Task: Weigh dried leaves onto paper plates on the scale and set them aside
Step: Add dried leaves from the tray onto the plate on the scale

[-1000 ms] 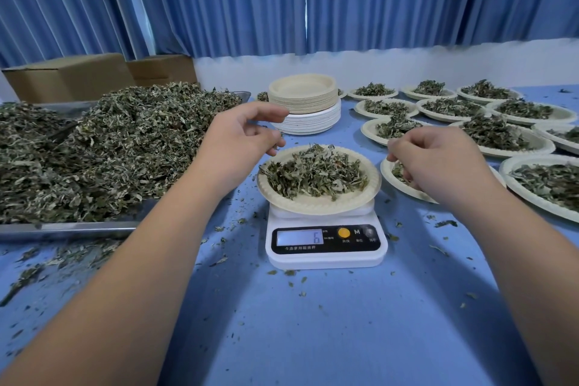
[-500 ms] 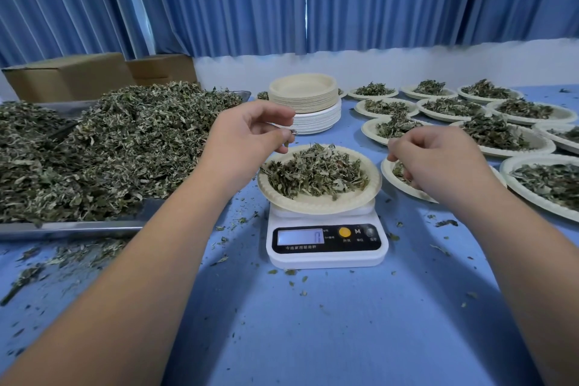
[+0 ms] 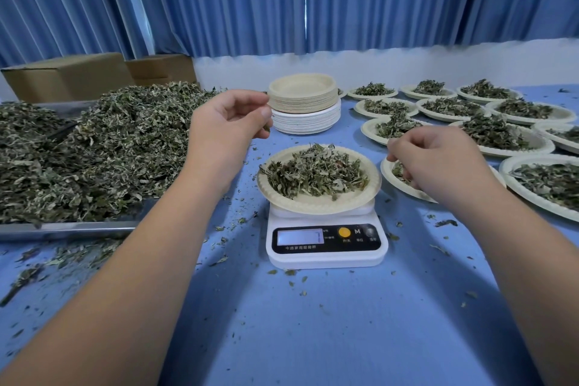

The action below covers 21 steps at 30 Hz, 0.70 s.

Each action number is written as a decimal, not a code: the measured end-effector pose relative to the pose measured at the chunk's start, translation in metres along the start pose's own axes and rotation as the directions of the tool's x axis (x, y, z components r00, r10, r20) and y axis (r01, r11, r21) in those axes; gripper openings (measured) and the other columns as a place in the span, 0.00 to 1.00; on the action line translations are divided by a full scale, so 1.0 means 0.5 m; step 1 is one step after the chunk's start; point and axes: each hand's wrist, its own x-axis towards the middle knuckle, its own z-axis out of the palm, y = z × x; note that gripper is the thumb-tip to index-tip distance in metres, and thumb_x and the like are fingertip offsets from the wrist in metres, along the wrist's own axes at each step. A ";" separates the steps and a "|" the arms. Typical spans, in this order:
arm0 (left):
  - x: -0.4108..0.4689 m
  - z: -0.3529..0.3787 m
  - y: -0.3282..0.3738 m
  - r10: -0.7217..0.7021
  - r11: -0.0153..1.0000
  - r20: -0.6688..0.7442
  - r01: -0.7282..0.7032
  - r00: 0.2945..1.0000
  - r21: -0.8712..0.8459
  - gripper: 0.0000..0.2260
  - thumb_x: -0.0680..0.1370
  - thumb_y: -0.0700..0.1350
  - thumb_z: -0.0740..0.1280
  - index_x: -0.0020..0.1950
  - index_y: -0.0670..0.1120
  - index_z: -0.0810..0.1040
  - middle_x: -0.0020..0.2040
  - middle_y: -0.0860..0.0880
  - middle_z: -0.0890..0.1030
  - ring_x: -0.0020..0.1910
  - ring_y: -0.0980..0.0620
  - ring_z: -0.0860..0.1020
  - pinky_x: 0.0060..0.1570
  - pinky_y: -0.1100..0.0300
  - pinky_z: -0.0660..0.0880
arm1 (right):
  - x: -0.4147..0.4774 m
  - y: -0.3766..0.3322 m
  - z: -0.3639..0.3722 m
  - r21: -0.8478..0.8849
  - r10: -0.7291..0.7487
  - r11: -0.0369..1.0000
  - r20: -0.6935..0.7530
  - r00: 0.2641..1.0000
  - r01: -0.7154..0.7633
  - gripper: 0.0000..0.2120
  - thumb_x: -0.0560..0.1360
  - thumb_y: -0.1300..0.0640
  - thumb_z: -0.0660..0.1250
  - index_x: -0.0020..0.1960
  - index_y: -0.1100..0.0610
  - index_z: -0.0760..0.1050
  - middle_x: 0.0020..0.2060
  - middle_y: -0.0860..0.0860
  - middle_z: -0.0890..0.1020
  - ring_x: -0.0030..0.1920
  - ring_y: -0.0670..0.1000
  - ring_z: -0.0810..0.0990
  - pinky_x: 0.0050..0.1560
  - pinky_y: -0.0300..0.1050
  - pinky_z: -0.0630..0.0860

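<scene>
Open blue worktop [image 3: 313, 338] in front of scale [image 3: 326, 241], only crumbs there. Tray [image 3: 62, 230] edge close on the left. Filled plates [image 3: 501, 135] crowd the right, one just beside the scale. Plate stack [image 3: 302, 103] behind. Left hand [image 3: 225, 131] raised up-left of the plate [image 3: 316, 205], fingers curled, grip pinched on a leaf bit [image 3: 266, 128]. Right hand [image 3: 438, 163] curled, knuckles up, over the neighbouring plate; cannot tell its grip. Plate sits on scale, heaped with leaves [image 3: 316, 172].

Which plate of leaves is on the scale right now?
The centre plate, resting on the white scale; the other filled plates lie on the table to its right.
</scene>
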 end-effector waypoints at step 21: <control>0.028 -0.047 -0.031 -0.131 0.885 -0.064 0.146 0.989 0.442 0.10 0.78 0.38 0.62 0.45 0.50 0.80 0.38 0.49 0.83 0.26 0.55 0.77 0.25 0.60 0.74 | 0.005 0.014 0.009 -0.083 0.084 0.993 0.043 0.996 -0.080 0.12 0.75 0.54 0.65 0.38 0.61 0.78 0.23 0.52 0.77 0.23 0.49 0.74 0.31 0.44 0.74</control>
